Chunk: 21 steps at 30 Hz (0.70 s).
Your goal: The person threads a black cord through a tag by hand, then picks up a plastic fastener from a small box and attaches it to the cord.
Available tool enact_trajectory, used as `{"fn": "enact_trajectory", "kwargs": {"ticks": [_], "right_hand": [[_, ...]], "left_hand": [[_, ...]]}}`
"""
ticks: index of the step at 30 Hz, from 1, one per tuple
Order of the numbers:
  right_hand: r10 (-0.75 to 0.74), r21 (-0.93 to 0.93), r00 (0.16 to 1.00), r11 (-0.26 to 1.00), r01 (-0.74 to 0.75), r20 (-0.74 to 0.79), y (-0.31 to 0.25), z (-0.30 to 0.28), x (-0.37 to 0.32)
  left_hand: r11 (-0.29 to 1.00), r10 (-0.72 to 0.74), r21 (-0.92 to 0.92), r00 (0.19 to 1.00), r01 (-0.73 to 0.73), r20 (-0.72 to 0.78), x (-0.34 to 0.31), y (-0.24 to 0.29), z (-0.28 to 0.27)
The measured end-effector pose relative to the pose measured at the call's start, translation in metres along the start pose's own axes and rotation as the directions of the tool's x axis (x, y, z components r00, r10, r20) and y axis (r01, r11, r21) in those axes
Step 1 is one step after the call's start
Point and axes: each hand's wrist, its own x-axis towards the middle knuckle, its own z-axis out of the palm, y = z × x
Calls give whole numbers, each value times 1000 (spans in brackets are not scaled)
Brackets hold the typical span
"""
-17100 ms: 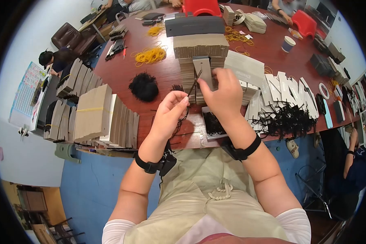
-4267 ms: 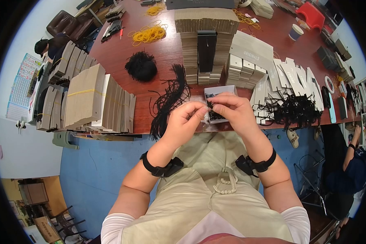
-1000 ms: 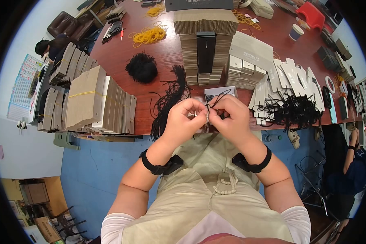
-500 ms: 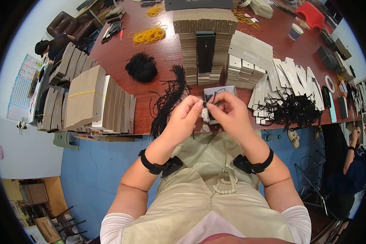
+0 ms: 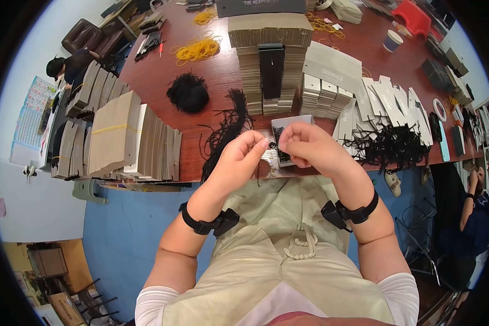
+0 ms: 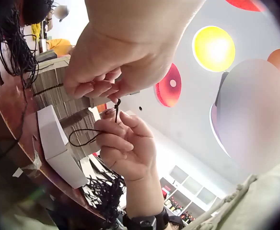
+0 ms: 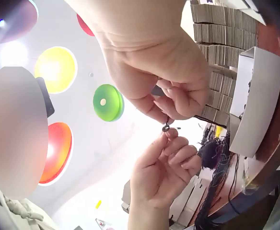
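Between my two hands runs a short black cord [image 5: 273, 145] with a small loop or knot in it, held over the table's front edge. My left hand [image 5: 238, 158] pinches one part of it between thumb and forefinger. My right hand [image 5: 314, 148] pinches the other part, its remaining fingers curled in. In the left wrist view a wide cord loop [image 6: 82, 143] hangs beside the right hand. The knot [image 7: 166, 128] shows right at the left fingertips in the right wrist view. Beneath the right hand stands a small white box [image 5: 304, 119] containing black bits.
Left of the hands lie a bundle of black cords [image 5: 231, 119] and a black tufted ball [image 5: 188, 92]. Tall stacks of grey card tags [image 5: 250, 70] rise ahead. White tags with black cords [image 5: 394, 146] are heaped right; banded card stacks [image 5: 111, 133] stand left.
Over the last second the right hand turns and shifts slightly right, and the cord between the hands draws into a small loop. Much earlier, the hands were farther forward, near the stack.
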Motion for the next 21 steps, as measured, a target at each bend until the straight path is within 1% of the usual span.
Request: {"fn": "enact_trajectory", "kwargs": {"ticks": [3,6,10,13,16,18,19,21], "right_hand": [[-82,-107,995,991,75,-62,0,7,-2],[-102,-228,983,971,65,-151,4,5,-1],[-120,-269,973,961,64,-196,2,7,-3],[-154,-316,966,945,83,-209,4,6,-3],[-178,-355,964,930,100,-195,4,6,-4],[-200,-403,965,908,117,-170,2,7,-5],[-205,-391,964,912,126,-167,0,9,-7],[-216,-367,963,919,144,-163,-4,11,-8]], "left_hand": [[999,-34,7,999,34,21,-1,2,0],[998,-63,13,998,63,27,-2,2,1],[996,-74,-41,995,77,65,-2,-2,-2],[983,-144,-110,988,149,56,-1,2,-1],[989,-127,-65,990,130,59,-2,2,-1],[993,-110,-28,989,113,94,-2,2,-2],[995,-101,-10,988,103,113,-2,2,-3],[993,57,-103,995,-49,78,-4,0,-2]]}}
